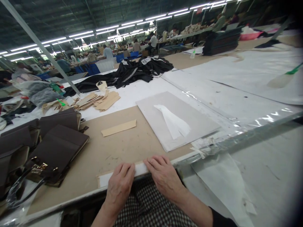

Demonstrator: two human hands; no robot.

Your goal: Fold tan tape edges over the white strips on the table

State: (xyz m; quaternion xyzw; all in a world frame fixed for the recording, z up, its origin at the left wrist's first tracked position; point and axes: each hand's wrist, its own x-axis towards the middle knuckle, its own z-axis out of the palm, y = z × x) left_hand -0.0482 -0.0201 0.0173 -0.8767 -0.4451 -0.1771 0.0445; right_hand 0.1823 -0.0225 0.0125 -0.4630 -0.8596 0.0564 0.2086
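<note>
A narrow white strip [105, 180] with a tan border showing at its left end lies along the table's front edge. My left hand [120, 186] is closed over the middle of it, fingers bent and held together. Just to the right, my right hand [164, 176] presses its bunched fingertips on the strip's right end, hiding that end. A short bare stretch of white shows between the two hands. Beyond them, a loose tan strip [119, 127] lies on the brown board [127, 148]. White tapered pieces [174, 121] overlap on a pale grey sheet [151, 110] to the right.
Dark brown bags [61, 145] with metal fittings crowd the left side. Behind them are tan paper pieces [107, 101] and a heap of black material [132, 71]. A clear-taped edge [236, 138] runs along the right. Several people work in the background.
</note>
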